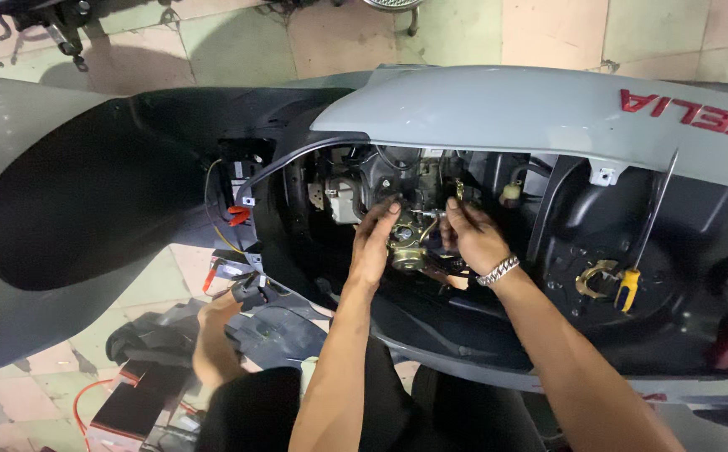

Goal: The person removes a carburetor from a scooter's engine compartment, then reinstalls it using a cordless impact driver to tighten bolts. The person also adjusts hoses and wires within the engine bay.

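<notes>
A brass-coloured carburettor (407, 244) is being worked on inside the open engine bay of a grey scooter (498, 109), just below the raised side panel. The left hand (376, 238) is cupped round the left side of the carburettor, its fingers curled and gripping the body. The right hand (473, 238), a metal bracelet (499, 270) on its wrist, is closed at the fingertips on a small fitting or hose end at the carburettor's right side; exactly what is pinched cannot be told.

The step in hand is judged to be the freeing or seating of the carburettor in its mount. For the next move a steady hold by the left hand is called for while the small part is turned or pulled by the right, with care for the thin hoses and wires close by.

A screwdriver (642, 243) with a yellow and blue handle is stood in the dark tub to the right, beside a brass-coloured ring part (594, 278). Red lettering (699, 117) is set on the grey panel, upside down from this view. A red connector (239, 215) on yellow wire hangs at the left of the bay. On the tiled floor (238, 42) at lower left a black box with a red edge (129, 402) is laid.
</notes>
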